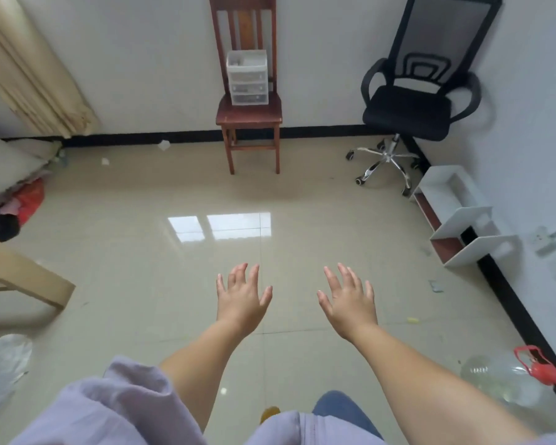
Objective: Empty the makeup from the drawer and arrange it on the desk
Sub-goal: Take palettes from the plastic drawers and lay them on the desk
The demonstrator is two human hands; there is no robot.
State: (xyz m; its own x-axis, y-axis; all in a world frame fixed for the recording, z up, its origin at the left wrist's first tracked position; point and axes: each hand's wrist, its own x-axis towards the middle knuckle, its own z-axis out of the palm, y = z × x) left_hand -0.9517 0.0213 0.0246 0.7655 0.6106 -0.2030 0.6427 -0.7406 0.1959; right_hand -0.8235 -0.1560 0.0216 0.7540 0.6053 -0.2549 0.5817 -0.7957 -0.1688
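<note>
drawer unit (247, 77) far off on wooden chair (248, 114); both hands spread, empty

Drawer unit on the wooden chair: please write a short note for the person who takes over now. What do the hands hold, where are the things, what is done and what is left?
Left hand: open, fingers spread, holds nothing.
Right hand: open, fingers spread, holds nothing.
Both hands are stretched out over the tiled floor, far from the drawer unit.
The drawer unit stands on the seat of the wooden chair at the far wall, all drawers closed. What is inside is too blurred to tell.
A pale wooden piece of furniture shows at the left edge; it may be the desk.
Done: nothing visible yet.
Left: walk to the unit, open the drawers, take out the makeup, arrange it on the desk.
</note>
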